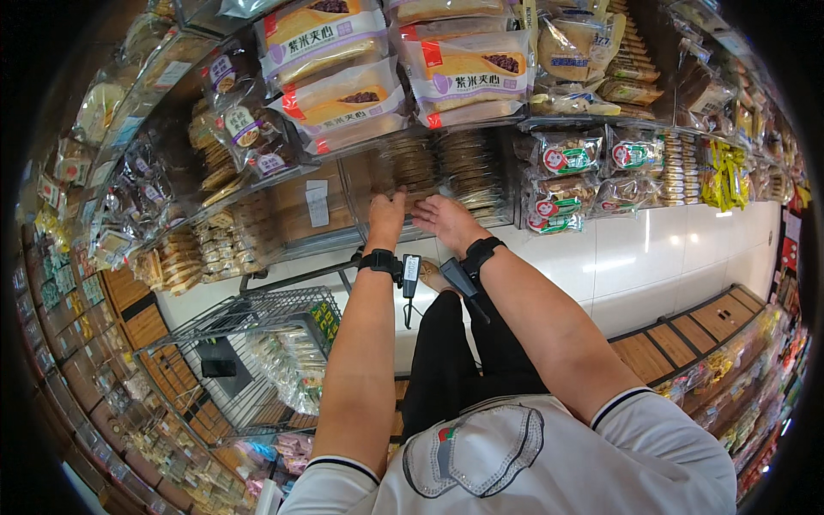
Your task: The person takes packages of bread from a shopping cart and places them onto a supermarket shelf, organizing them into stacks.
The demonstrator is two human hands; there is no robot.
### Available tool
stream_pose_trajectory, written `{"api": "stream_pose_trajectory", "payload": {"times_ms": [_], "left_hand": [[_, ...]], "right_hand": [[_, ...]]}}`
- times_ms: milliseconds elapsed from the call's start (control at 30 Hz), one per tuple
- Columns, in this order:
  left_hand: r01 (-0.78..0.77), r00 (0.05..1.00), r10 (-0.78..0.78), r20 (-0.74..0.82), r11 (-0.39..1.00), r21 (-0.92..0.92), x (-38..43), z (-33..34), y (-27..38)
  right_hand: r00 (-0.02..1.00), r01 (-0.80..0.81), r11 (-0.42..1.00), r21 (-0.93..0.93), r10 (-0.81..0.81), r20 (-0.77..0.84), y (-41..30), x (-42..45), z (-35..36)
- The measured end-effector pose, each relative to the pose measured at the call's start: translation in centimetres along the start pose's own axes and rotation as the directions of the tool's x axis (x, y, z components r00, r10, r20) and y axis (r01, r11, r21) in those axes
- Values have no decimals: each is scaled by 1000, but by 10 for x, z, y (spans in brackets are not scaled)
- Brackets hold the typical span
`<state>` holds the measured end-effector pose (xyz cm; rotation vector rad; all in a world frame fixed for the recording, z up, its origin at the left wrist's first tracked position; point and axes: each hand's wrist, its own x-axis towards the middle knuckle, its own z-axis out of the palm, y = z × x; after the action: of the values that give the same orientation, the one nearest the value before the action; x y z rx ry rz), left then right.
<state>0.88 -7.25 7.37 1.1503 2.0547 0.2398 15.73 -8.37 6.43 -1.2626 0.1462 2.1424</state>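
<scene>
My left hand [387, 217] reaches over the front edge of a clear-sided display bin [360, 187]. Its fingertips are beside a row of thin brown packaged snacks [412, 161], and I cannot tell whether it grips anything. Just to its right, my right hand [449, 220] is palm inward with fingers apart, holding nothing visible. It is at the near end of a second row of brown packets [473, 174]. A white paper slip [317, 203] lies on the brown bottom of the bin compartment at left. Both wrists wear black straps with small grey devices.
Bags of filled toast [473, 74] fill the upper shelf. Bagged snacks with green labels [570, 154] sit right of the bin. A wire shopping cart [238, 360] holding clear-wrapped packets [290, 360] stands at my left. White tiled floor [631, 257] and low wooden-fronted shelving [676, 341] lie to the right.
</scene>
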Motion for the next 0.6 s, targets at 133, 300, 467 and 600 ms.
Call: {"api": "stream_pose_trajectory", "payload": {"times_ms": [133,300,467,600], "left_hand": [[-62,998,56,-38,981,-182,-30,-12,0],[-28,996,-8,-92,920,-390,-95,-32,-8],[-137,971,30,-239,886,-444,-168,-71,-45],[-56,961,-95,-258,851,-522,-222,-104,-79]], "right_hand": [[997,-17,1000,11,17,82,-3,-7,-8],[988,-39,997,-60,47,146,-7,-42,0],[946,-108,984,-143,146,288,-5,-79,14],[910,-117,958,-263,210,359,0,-102,42]]}}
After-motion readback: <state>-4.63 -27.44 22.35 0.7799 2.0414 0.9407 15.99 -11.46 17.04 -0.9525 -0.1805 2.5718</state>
